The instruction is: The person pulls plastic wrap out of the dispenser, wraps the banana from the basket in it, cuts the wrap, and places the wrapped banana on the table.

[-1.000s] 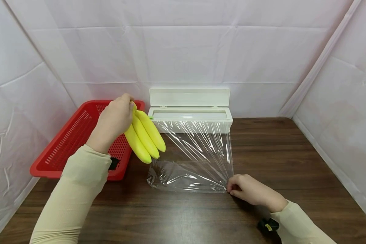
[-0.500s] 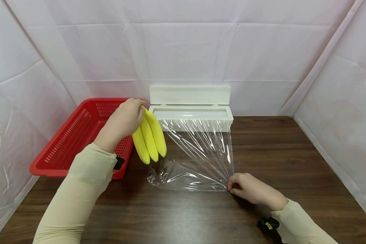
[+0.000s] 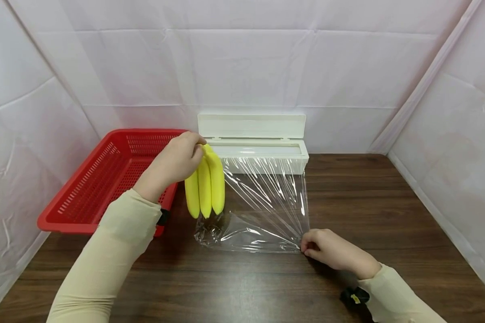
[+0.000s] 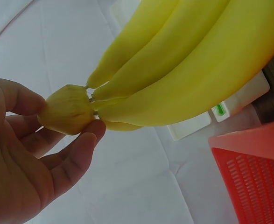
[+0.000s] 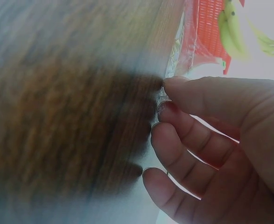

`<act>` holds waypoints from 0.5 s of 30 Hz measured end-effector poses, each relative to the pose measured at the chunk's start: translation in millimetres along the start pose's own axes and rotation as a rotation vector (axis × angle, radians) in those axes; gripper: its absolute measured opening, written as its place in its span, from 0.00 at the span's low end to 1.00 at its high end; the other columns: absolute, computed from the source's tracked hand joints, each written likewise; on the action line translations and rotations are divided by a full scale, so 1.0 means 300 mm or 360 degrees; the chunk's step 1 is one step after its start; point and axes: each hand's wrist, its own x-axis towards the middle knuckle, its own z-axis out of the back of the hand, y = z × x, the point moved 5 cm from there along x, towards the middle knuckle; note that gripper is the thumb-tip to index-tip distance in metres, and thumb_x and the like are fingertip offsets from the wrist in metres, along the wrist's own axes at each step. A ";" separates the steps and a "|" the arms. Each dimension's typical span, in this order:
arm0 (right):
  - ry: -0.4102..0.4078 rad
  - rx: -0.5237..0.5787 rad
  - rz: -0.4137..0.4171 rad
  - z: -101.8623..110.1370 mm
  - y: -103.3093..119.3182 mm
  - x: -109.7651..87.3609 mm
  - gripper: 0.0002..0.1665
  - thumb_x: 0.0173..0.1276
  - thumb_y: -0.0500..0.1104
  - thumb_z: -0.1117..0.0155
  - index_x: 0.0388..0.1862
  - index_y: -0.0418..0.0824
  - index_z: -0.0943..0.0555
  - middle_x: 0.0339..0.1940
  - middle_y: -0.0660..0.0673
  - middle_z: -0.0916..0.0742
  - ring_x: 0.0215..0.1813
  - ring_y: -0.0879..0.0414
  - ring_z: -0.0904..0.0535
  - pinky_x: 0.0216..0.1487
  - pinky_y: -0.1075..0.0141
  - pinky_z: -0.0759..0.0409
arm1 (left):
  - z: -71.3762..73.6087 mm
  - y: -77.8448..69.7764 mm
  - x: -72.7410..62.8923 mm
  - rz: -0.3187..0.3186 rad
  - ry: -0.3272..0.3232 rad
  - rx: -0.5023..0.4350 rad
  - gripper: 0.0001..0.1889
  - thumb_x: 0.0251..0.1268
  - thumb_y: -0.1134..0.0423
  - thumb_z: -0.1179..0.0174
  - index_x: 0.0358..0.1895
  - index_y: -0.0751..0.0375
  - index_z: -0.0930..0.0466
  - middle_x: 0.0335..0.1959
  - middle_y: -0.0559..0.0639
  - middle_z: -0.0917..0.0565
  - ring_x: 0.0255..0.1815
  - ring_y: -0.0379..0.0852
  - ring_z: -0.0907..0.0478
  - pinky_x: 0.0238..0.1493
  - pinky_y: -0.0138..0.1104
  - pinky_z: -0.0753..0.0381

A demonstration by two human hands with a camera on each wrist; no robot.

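Several bananas [image 3: 205,188] hanging from left hand [image 3: 177,158], film [image 3: 262,193] in right hand [image 3: 334,250]

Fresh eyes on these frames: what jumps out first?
The bright yellow bananas, held in the left hand beside the red basket. Then the glinting clear film, running from the open white dispenser to the right hand, which pinches its near right corner.

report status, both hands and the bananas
Left hand gripping banana bunch by its stem. Right hand pinching near right corner of plastic film. Red basket off left, apparently not in the way.
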 end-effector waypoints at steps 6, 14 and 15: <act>0.0012 -0.0014 -0.0010 -0.002 -0.002 -0.002 0.09 0.61 0.34 0.37 0.28 0.48 0.22 0.28 0.58 0.20 0.30 0.70 0.30 0.31 0.72 0.28 | -0.010 -0.015 0.006 -0.0040 0.0010 -0.0027 0.18 0.69 0.65 0.58 0.55 0.71 0.27 0.53 0.62 0.24 0.50 0.55 0.27 0.54 0.45 0.25; 0.0001 -0.0021 0.0015 0.003 0.003 0.000 0.08 0.61 0.34 0.36 0.28 0.48 0.21 0.28 0.58 0.20 0.30 0.70 0.30 0.31 0.72 0.28 | -0.030 -0.028 0.015 -0.0073 0.0002 -0.0070 0.17 0.67 0.65 0.57 0.52 0.70 0.25 0.50 0.60 0.23 0.47 0.54 0.27 0.52 0.44 0.25; 0.0001 -0.0021 0.0017 0.003 0.003 0.000 0.08 0.61 0.34 0.36 0.28 0.48 0.21 0.28 0.58 0.20 0.30 0.70 0.30 0.31 0.72 0.28 | -0.033 -0.031 0.016 -0.0077 -0.0002 -0.0063 0.17 0.67 0.65 0.56 0.51 0.70 0.24 0.49 0.60 0.22 0.46 0.54 0.27 0.51 0.44 0.25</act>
